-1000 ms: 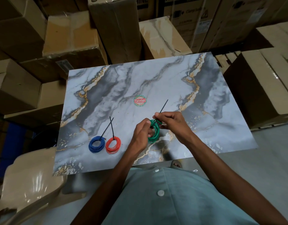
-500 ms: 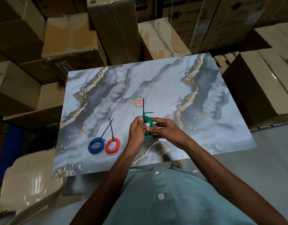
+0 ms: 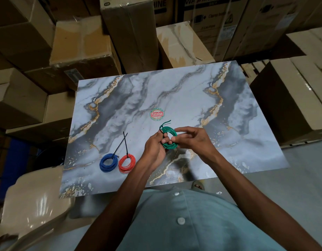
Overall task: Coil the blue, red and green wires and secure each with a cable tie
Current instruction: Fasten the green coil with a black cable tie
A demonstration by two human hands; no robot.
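Hands meet over the middle of the desk (image 3: 174, 91), and both hold the green wire (image 3: 170, 137). The green wire is wound into a round coil and is held up just above the desk top. The left hand (image 3: 155, 147) has its fingers curled on the left side of the coil, with fingertips poking through the hole. The right hand (image 3: 192, 137) pinches the right side of the coil with its thumb and first finger, while its other fingers are bent below. A short loose end of green wire sticks up from the top of the coil. I cannot tell if a cable tie is on the green coil.

The blue wire (image 3: 108, 163) lies coiled on the desk to the left of the hands, near the front edge. The red wire (image 3: 127, 163) lies coiled just beside it on the right, and the two coils touch or nearly touch. Each one has a black cable tie (image 3: 120, 146) around it, and the long thin tails point up and away and cross each other.

A round sticker (image 3: 157, 114) sits on the desk just past the green coil. Cardboard boxes (image 3: 84, 44) are stacked behind the desk and on both sides of it. A shiny tan chair (image 3: 31, 205) is at the lower left.
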